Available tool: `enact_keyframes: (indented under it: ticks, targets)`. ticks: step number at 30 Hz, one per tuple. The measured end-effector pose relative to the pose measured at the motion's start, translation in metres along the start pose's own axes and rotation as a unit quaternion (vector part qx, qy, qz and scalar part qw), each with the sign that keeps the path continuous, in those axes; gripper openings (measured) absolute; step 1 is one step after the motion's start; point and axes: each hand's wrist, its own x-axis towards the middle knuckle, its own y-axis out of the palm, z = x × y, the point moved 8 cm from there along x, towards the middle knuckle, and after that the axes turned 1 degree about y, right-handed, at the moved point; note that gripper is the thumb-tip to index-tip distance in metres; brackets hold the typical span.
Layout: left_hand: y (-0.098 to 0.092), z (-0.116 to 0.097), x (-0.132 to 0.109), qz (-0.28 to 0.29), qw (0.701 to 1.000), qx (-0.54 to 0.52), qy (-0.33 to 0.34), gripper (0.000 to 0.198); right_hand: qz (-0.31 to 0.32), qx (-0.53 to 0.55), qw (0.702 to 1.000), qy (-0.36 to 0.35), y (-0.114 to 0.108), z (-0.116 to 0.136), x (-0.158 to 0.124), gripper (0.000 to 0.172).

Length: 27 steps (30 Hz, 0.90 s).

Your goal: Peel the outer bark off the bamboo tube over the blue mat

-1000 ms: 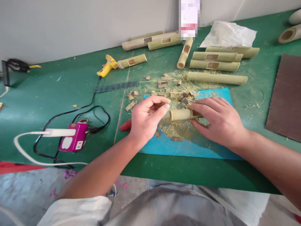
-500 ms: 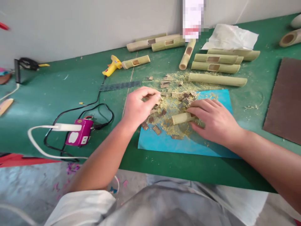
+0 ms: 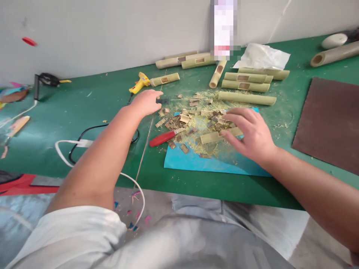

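My left hand (image 3: 146, 102) is stretched over a dark flat strip (image 3: 163, 101) lying on the table. Its fingers are apart, with the strip's end showing between them, and the hand hides the rest of the strip. My right hand (image 3: 251, 132) has its thumb and fingers spread around the cut-open bamboo piece (image 3: 211, 138). The thumb tip is at the bamboo, but I cannot tell whether it presses on it. Between the hands lie a red-handled knife (image 3: 162, 139), bamboo chips (image 3: 184, 118) and sawdust, partly on a blue sheet (image 3: 193, 164).
Several bamboo tubes (image 3: 246, 98), some with square cutouts, lie at the back. A yellow glue gun (image 3: 139, 83) is behind my left hand. Cords (image 3: 81, 143) run under my left arm. A brown board (image 3: 328, 123) is at the right, a white plastic bag (image 3: 262, 56) behind.
My left hand has moved left and back from the chips to the dark strip, uncovering the red-handled knife. My right hand stays by the bamboo piece, its fingers spread wider. The view has shifted.
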Motion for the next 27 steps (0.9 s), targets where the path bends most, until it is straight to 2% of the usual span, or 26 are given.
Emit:
enact_keyframes:
  ticks: [4, 7, 10, 12, 14, 16, 18, 21, 23, 25, 27]
  targets:
    - [0.000, 0.001, 0.009, 0.024, 0.999, 0.035, 0.030, 0.058, -0.076, 0.008, 0.996, 0.036, -0.022, -0.014, 0.002, 0.031]
    - [0.001, 0.010, 0.017, 0.042, 0.999, 0.018, -0.001, 0.053, -0.115, 0.024, 0.991, 0.057, -0.030, -0.022, 0.002, 0.028]
    - [0.001, 0.018, 0.021, 0.033, 0.998, -0.032, -0.034, 0.037, -0.142, 0.050, 0.985, 0.090, -0.033, -0.032, 0.000, 0.026]
    - [-0.001, 0.021, 0.020, 0.002, 0.995, -0.089, -0.045, 0.028, -0.159, 0.057, 0.979, 0.114, -0.035, -0.039, -0.003, 0.026]
    - [-0.009, 0.023, 0.016, -0.049, 0.984, -0.166, -0.044, 0.033, -0.177, 0.058, 0.974, 0.132, -0.037, -0.045, -0.005, 0.026]
    - [-0.021, 0.022, 0.007, -0.104, 0.966, -0.233, -0.032, 0.037, -0.192, 0.061, 0.969, 0.139, -0.040, -0.048, -0.006, 0.026]
    - [-0.036, 0.017, -0.004, -0.145, 0.954, -0.263, -0.016, 0.034, -0.205, 0.063, 0.966, 0.140, -0.042, -0.049, -0.006, 0.027]
    - [-0.069, -0.006, -0.030, -0.237, 0.940, -0.244, 0.019, 0.022, -0.213, 0.058, 0.965, 0.140, -0.043, -0.047, -0.008, 0.029]
    - [-0.091, -0.034, -0.055, -0.323, 0.921, -0.209, 0.057, 0.014, -0.203, 0.062, 0.968, 0.132, -0.042, -0.043, -0.008, 0.028]
    - [-0.101, -0.066, -0.079, -0.370, 0.905, -0.185, 0.096, 0.010, -0.185, 0.097, 0.971, 0.119, -0.038, -0.038, -0.008, 0.027]
    - [-0.096, -0.099, -0.096, -0.356, 0.903, -0.195, 0.139, 0.007, -0.157, 0.173, 0.967, 0.106, -0.032, -0.032, -0.007, 0.029]
